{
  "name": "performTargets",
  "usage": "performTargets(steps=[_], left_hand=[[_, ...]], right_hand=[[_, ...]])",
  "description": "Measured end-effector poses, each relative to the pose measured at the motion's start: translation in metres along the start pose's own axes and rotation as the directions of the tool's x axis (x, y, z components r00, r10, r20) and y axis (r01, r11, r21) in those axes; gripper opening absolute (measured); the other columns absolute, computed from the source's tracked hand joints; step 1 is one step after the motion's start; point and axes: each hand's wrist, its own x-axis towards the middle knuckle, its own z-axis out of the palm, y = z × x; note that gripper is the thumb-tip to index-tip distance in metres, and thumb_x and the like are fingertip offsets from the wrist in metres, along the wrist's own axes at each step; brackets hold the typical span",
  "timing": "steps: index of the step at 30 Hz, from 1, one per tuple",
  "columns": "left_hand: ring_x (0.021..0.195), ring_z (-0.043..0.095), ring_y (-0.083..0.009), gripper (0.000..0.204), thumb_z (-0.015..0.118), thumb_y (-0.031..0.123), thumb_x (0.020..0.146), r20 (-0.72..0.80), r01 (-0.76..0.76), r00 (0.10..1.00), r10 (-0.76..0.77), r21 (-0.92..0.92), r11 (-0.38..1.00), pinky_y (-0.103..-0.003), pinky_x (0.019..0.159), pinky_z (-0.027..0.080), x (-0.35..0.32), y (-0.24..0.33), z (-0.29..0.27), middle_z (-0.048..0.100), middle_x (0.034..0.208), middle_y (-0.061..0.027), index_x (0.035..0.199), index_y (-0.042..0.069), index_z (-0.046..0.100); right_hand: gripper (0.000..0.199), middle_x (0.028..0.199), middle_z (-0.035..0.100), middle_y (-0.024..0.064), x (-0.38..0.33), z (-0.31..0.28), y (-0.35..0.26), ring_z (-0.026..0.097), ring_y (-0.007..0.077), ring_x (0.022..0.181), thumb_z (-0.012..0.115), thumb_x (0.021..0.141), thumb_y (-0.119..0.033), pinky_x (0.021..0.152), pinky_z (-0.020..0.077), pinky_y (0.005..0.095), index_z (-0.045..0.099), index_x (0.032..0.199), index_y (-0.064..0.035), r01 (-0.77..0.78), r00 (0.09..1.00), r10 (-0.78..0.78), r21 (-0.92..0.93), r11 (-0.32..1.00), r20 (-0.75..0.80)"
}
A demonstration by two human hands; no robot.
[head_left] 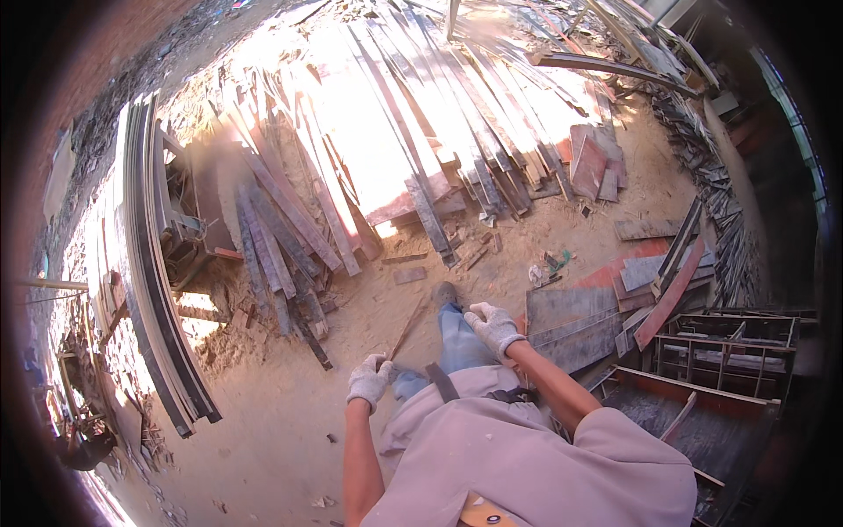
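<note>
My left hand [371, 379], in a pale knitted work glove, hangs low in front of me with its fingers curled. A thin brown strip of wood [409, 327] starts right beside its fingertips; whether the hand grips it or it lies on the ground behind, I cannot tell. On the right, my other gloved hand [493, 330] hovers over my leg, loosely bent with fingers slightly apart and nothing visible in it. Nearest to it are worn, greyish boards [571, 318] lying flat on the sandy ground.
Long timber battens [430, 220] lie side by side ahead, with red-faced panels [588, 162] among them. A bundle of long strips [145, 255] stands at left. Wooden frames [694, 395] are close on my right. Scraps lie on the sandy ground [281, 430].
</note>
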Motion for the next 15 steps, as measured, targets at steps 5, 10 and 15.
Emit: performTargets(steps=[5,10,15], left_hand=[[0.107,0.073,-0.0299,0.037,0.067,0.037,0.097,-0.027,0.143,0.989,-0.144,-0.034,0.989,-0.042,0.093,0.056,0.021,-0.008,0.03,0.077,0.112,-0.0156,0.12,0.01,0.073],[0.105,0.072,-0.0283,0.035,0.069,0.035,0.096,-0.036,0.341,0.934,-0.354,-0.193,0.92,-0.04,0.093,0.055,0.022,0.001,0.045,0.077,0.112,-0.0132,0.119,0.009,0.073],[0.099,0.072,-0.0233,0.036,0.069,0.032,0.096,-0.106,0.316,0.914,-0.392,-0.421,0.85,-0.038,0.089,0.056,0.024,-0.03,0.082,0.076,0.109,-0.0128,0.119,0.004,0.071]], right_hand=[[0.047,0.117,0.074,0.0205,0.052,-0.034,0.042,0.071,0.035,0.111,0.069,0.094,-0.045,0.097,0.0539,0.0428,0.072,0.121,-0.0061,-0.168,0.984,0.168,-0.006,0.986,0.058],[0.045,0.116,0.075,0.0175,0.102,-0.07,0.075,0.072,0.0321,0.11,0.069,0.093,-0.046,0.095,0.0545,0.041,0.075,0.119,-0.0094,-0.19,0.973,0.206,-0.144,0.971,0.104],[0.045,0.115,0.075,0.0198,0.158,-0.096,0.092,0.071,0.0354,0.111,0.066,0.093,-0.047,0.096,0.054,0.0432,0.078,0.114,-0.009,-0.2,0.96,0.222,-0.136,0.97,0.17]])
